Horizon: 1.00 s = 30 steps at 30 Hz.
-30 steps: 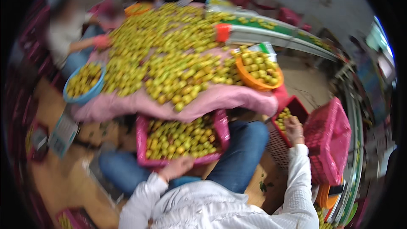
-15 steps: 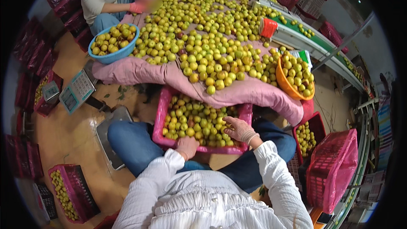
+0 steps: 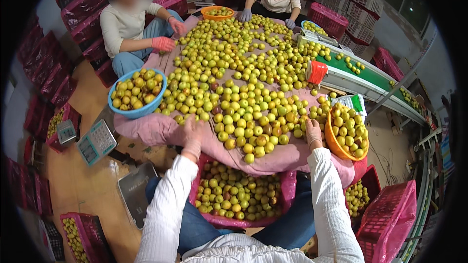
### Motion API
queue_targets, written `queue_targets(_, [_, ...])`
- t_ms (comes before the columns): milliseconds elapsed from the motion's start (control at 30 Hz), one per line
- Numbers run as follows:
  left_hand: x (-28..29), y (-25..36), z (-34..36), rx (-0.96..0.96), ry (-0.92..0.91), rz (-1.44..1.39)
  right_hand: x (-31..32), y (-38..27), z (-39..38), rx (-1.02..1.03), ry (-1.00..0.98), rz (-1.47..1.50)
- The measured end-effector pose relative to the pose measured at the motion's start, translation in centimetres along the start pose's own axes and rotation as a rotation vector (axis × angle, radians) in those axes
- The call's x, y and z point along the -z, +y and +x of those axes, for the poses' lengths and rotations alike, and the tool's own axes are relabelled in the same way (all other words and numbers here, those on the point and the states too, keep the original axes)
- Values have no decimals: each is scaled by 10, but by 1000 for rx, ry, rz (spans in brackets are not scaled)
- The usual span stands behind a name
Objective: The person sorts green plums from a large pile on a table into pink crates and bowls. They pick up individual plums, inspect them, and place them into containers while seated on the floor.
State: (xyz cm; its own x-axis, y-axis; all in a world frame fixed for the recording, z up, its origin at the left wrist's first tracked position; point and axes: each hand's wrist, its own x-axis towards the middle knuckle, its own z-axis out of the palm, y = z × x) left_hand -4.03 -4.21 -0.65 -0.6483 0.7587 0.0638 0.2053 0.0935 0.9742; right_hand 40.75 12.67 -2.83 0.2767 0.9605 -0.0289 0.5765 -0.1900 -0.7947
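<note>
Yellow-green jujubes [image 3: 253, 112], some with brown patches, cover a pink cloth [image 3: 161, 129] on the table before me. My left hand [image 3: 195, 134], in a thin pale glove, reaches over the cloth's near edge with its fingers stretched out, close to the nearest jujubes. Farther right, my right hand [image 3: 313, 134], gloved too, touches the jujubes beside an orange basket [image 3: 338, 148] of the same fruit. Its fingers point away from me and look apart; nothing shows in them. Between my knees stands a magenta-lined crate [image 3: 288, 190] filled with jujubes.
A blue basket [image 3: 141, 112] of jujubes stands at the table's left corner. Two people sit at the far side, their gloved hands at the fruit. A green conveyor [image 3: 346, 63] runs along the right. A scale [image 3: 97, 142] stands left; magenta crates [image 3: 390, 219] line both sides.
Both my hands have left the crate between my knees and moved forward to the table's near edge. The view has tilted up, showing more of both people.
</note>
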Motion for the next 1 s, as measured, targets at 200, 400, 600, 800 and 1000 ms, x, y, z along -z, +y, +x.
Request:
queue_targets(200, [-6, -55, 107, 144, 142, -152, -64, -15, -3, 20, -34, 232])
queue_targets(400, [-40, -43, 120, 17, -221, -142, -84, 7, 31, 104, -239, 711])
queue_targets(600, [-31, -61, 120, 31, -325, -162, -98, -22, 24, 33, -471, 894])
queue_targets(800, [-60, -12, 88, -546, -300, 391, -105, -49, 4, 189, -767, 718])
queue_targets(1000, [-57, -9, 87, -263, -469, 197, -102, -71, -26, 242, -802, 569])
